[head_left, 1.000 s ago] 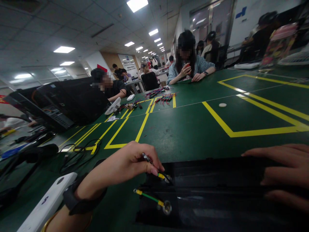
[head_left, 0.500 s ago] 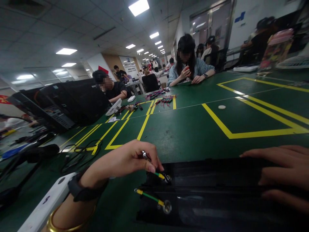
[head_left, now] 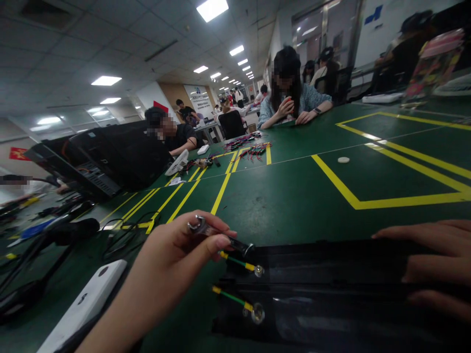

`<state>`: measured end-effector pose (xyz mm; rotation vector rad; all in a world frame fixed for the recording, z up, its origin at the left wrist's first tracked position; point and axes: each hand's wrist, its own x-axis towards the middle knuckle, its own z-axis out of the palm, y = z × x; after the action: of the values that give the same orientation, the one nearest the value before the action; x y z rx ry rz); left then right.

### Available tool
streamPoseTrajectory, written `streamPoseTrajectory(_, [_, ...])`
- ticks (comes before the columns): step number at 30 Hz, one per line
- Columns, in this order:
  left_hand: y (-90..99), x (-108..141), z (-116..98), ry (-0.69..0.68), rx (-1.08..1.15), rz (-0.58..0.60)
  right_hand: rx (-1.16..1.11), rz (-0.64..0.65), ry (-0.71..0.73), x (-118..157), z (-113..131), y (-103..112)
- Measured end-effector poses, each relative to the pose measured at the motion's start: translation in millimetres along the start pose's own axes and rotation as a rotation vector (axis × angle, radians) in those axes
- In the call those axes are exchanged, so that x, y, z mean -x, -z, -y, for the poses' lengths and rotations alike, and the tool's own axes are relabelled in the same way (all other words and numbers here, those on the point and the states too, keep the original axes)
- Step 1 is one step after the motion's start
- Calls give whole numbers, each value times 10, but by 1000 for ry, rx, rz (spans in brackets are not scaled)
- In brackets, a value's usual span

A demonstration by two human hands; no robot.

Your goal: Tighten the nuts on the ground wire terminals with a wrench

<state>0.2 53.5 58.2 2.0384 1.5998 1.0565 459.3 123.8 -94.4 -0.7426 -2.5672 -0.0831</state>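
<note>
A metal wrench (head_left: 209,229) is pinched between the thumb and fingers of my left hand (head_left: 184,250), its far end just above the left end of the rear black panel (head_left: 312,262). Short green wires with yellow ends are joined to round metal fasteners: one wire (head_left: 237,262) on the rear panel, another (head_left: 231,296) on the front black panel (head_left: 331,314). My right hand (head_left: 434,255) lies over the right part of the panels with its fingers spread.
A white power strip or box (head_left: 86,304) lies at the lower left, near black cables (head_left: 128,235). Black computer cases (head_left: 121,152) stand behind. A white disc (head_left: 343,160) and bundled wires (head_left: 253,149) rest farther back. Two people sit across the table.
My left hand has lifted the wrench off the rear fastener and turned it flatter, uncovering the fastener. The view has shifted slightly. My right hand keeps its spread pose on the panels.
</note>
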Motion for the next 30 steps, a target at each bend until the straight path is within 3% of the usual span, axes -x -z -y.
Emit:
streamPoseTrajectory(4, [-216,113,-30,-55,-115,-7,141,15,29,-86,71,44])
streamPoseTrajectory(8, [-280,141,1,-70,-123,15,164,16,24,-98,110,60])
streamPoseTrajectory(19, [-349,190,50,-96,-108,32,-96,-192,-40,49,-17,-186])
streamPoseTrajectory(30, [-363,197,68,-135,-145,11,120,-13,31,-80,83,70])
